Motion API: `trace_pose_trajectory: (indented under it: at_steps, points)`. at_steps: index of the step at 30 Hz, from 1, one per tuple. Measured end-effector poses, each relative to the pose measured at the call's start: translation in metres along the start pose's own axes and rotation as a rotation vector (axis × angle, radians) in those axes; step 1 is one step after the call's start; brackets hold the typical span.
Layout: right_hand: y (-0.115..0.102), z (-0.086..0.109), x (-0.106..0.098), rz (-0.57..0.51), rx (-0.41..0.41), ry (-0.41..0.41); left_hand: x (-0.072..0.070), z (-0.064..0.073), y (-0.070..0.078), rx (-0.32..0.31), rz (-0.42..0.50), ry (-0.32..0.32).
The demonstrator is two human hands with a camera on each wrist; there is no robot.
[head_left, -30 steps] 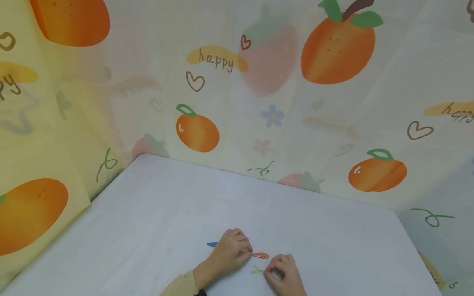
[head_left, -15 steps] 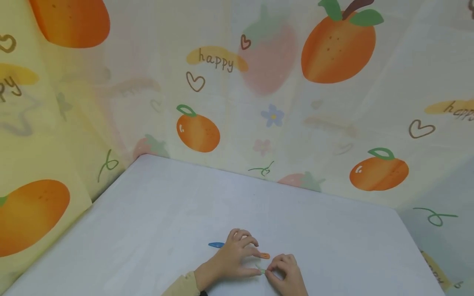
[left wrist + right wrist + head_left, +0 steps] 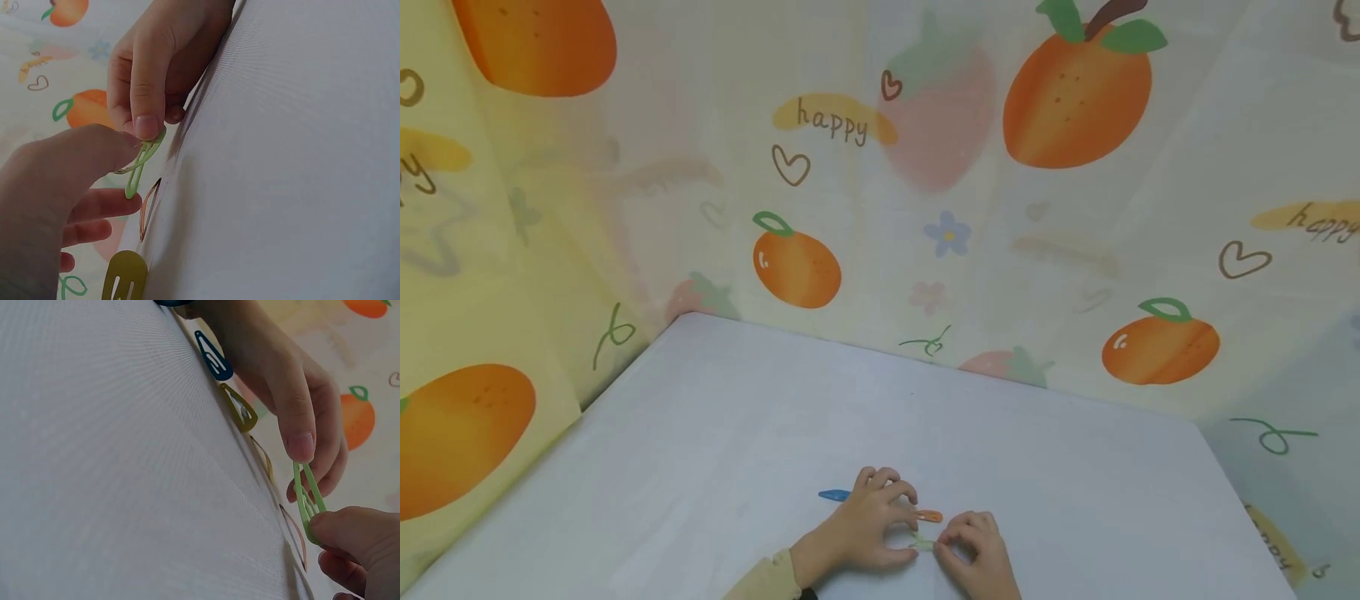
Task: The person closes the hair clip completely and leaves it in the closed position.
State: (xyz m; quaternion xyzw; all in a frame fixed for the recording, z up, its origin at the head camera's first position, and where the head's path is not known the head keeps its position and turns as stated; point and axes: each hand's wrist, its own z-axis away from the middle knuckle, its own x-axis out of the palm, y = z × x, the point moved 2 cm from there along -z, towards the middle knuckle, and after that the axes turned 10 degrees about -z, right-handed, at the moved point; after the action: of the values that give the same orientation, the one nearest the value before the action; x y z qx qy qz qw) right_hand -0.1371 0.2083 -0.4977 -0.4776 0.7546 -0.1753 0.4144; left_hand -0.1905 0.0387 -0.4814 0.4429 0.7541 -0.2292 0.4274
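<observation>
A light green snap hair clip (image 3: 306, 515) is held up between both hands, its frame and tongue spread apart. My right hand (image 3: 977, 550) pinches its broad end between thumb and index finger. My left hand (image 3: 876, 521) curves around the narrow end from the other side. In the left wrist view, its index fingertip (image 3: 131, 203) meets the clip's end, and its thumb (image 3: 94, 147) overlaps the spread part. Below the left hand, an orange hair clip (image 3: 930, 516) lies on the table.
On the white table (image 3: 760, 417), a blue hair clip (image 3: 834, 495) lies left of the left hand. An olive hair clip (image 3: 239, 407) and a yellowish one (image 3: 264, 457) lie between blue and orange. Fruit-printed sheets (image 3: 850, 208) stand around the table's edges.
My left hand has left the row of clips, spread its thumb and index finger, and come to the green clip's narrow end. The right hand keeps its pinch, nearly still.
</observation>
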Motion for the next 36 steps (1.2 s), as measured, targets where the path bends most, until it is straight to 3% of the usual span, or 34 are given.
trace_pose_trajectory:
  at_steps: [19, 29, 36]
  points:
    - [-0.0031, -0.0004, -0.0009, 0.04, 0.004, 0.009, -0.0006, -0.0005, -0.0004, -0.009, 0.03, 0.088]
    - [0.0015, 0.0015, -0.0018, -0.03, -0.029, -0.04, -0.0003, -0.0019, 0.0012, 0.014, 0.065, 0.098]
    - [-0.0005, 0.0, -0.0016, -0.059, -0.033, -0.069, 0.003, -0.0018, 0.001, 0.007, 0.058, 0.066]
